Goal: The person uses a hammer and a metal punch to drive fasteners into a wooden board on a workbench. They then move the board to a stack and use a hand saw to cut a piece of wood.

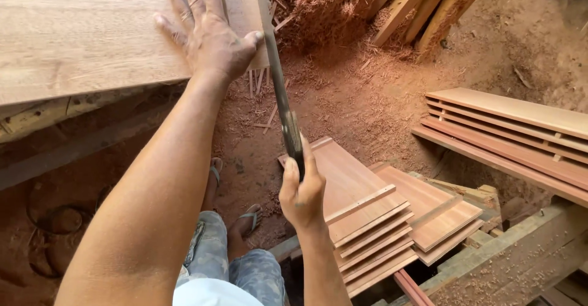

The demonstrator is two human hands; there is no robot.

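Wooden board (pixel 79 30) lies on the desk under the left hand (pixel 211 36), which presses flat with fingers spread. Right hand (pixel 301 192) clenches the handle of a handsaw (pixel 278 79) at the board's edge. Board looks stiff and heavy; no labels show.

I see no packages, labels, signs or screens anywhere around me, from twelve o'clock right round the clock.
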